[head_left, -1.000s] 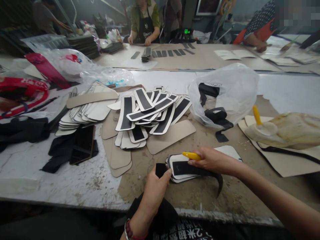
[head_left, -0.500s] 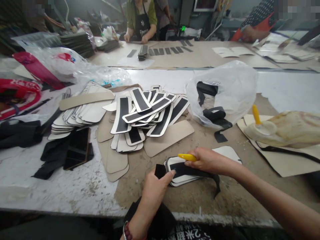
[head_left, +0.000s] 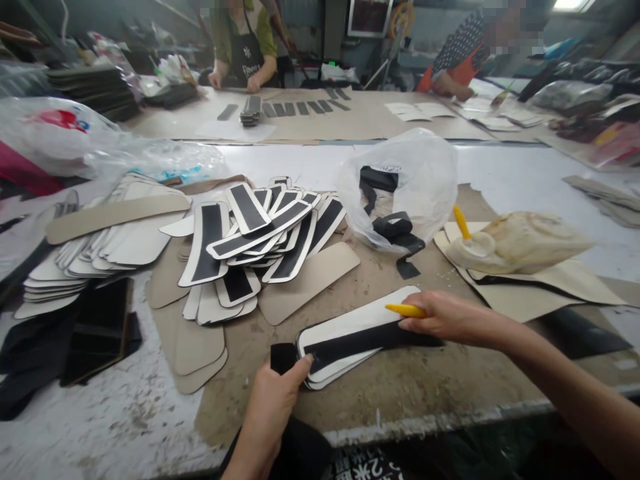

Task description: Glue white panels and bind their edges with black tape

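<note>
A small stack of pale, round-cornered panels lies before me, with a black fabric strip running along the top one. My left hand is closed at the near left corner, its thumb pressing the strip's end against the panel. A short black tail of strip sticks out beyond that edge. Closed round a yellow handle, my right hand also pinches the strip farther along, at the panel's right end. The working end of the yellow-handled tool is hidden in the palm.
Panels with black strips are heaped mid-table, left of a clear plastic bag of black strip. Plain panels and a phone lie left. Another yellow handle stands in a glue-stained container. Co-workers stand across the table.
My right hand has moved right along the panel, drawing the strip straighter and exposing more of the panel. The left thumb stays on the strip's end. The view has swung right.
</note>
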`<action>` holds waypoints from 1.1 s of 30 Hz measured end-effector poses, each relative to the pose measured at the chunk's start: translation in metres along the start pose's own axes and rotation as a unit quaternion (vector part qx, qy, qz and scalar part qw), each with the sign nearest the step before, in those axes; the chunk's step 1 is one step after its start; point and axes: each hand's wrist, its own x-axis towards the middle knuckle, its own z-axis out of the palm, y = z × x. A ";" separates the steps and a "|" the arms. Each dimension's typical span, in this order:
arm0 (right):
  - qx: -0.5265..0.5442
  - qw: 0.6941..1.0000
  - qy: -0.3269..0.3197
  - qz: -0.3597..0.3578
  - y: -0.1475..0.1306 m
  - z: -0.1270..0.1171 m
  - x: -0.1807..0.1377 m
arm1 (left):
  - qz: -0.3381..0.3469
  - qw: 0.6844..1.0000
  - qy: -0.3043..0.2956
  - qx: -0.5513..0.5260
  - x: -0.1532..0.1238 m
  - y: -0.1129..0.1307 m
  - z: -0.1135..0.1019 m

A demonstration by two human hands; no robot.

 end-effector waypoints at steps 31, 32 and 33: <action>-0.140 0.974 0.113 0.137 0.022 0.012 0.015 | 0.003 0.987 -0.010 0.157 0.001 0.003 0.007; -0.138 0.974 0.113 0.137 0.023 0.012 0.016 | 0.005 0.988 -0.014 0.156 0.002 0.002 0.006; -0.136 0.975 0.114 0.136 0.024 0.012 0.016 | 0.009 0.987 -0.019 0.157 0.004 0.001 0.005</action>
